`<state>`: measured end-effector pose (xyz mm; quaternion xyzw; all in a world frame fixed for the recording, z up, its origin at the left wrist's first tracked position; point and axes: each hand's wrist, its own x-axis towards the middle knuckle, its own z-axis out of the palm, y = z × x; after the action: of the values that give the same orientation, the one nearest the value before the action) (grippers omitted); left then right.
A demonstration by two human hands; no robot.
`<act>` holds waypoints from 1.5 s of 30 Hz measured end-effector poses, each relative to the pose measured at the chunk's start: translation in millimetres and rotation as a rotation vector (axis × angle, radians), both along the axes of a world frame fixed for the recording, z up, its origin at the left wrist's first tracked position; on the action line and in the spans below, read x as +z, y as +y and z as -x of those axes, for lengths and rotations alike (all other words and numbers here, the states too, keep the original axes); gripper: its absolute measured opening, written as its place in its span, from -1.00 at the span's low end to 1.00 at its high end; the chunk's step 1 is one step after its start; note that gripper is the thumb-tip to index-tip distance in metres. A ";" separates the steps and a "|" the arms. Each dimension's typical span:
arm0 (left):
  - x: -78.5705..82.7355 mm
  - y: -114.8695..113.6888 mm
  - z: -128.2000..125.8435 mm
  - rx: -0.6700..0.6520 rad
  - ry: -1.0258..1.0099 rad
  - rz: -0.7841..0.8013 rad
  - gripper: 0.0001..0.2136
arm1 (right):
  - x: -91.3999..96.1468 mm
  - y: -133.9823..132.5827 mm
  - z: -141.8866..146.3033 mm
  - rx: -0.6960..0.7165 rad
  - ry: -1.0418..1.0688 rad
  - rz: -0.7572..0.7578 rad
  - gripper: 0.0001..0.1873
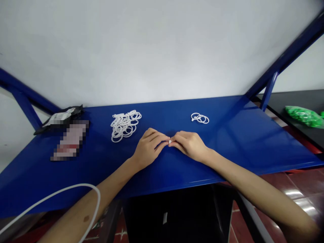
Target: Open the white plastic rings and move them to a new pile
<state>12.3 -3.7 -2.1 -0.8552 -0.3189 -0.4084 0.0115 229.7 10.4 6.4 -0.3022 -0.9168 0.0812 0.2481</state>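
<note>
You bring both hands together midway between the front and back edges of a blue table (162, 179), slightly right of its middle. Your left hand (149, 147) and right hand (190, 144) each pinch a small white piece (169, 141) between thumb and fingertips, the fingers hiding most of it. Ahead of your left hand, toward the back edge, lies a heap of white rings (123, 120), many overlapping. Nearer the back edge, beyond your right hand, rests a small cluster of white rings (199, 117), well apart from the heap. A black bag (74, 112) sits at the back left corner, a blurred-out packet (73, 136) just beside it. A white cable (83, 184) loops across your left forearm, and past the right edge a green-filled bag (305, 116) lies on a dark surface (298, 98).
</note>
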 end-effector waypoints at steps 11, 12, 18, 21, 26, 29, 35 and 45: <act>11.4 47.7 68.7 0.562 -0.018 0.067 -0.90 | 5.0 63.3 -72.6 -0.503 -0.042 -0.201 -0.73; 12.1 50.1 74.2 0.597 -0.023 0.075 -0.90 | 3.4 66.0 -76.8 -0.518 -0.050 -0.210 -0.73; 17.6 56.4 92.5 0.736 -0.041 0.105 -0.85 | -1.5 70.6 -83.2 -0.512 -0.140 -0.215 -0.72; 20.8 56.0 96.9 0.775 -0.037 0.136 -0.83 | -0.3 67.9 -80.7 -0.513 -0.124 -0.220 -0.70; 24.5 56.3 104.1 0.798 0.010 0.187 -0.82 | 2.9 61.5 -73.8 -0.485 -0.094 -0.228 -0.69; 23.6 58.0 111.7 0.793 0.091 0.229 -0.80 | 4.3 58.0 -69.0 -0.469 -0.084 -0.210 -0.69; 14.7 56.5 120.3 0.754 0.286 0.298 -0.75 | 6.4 52.0 -59.0 -0.436 -0.043 -0.174 -0.70; 20.0 46.2 98.5 0.798 0.252 0.272 -0.84 | 6.8 47.8 -53.1 -0.411 -0.054 -0.120 -0.73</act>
<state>-86.1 42.6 17.9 -0.7019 -0.6713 -0.2186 0.0948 282.8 58.1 13.2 -0.4696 -0.8454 -0.0340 0.2522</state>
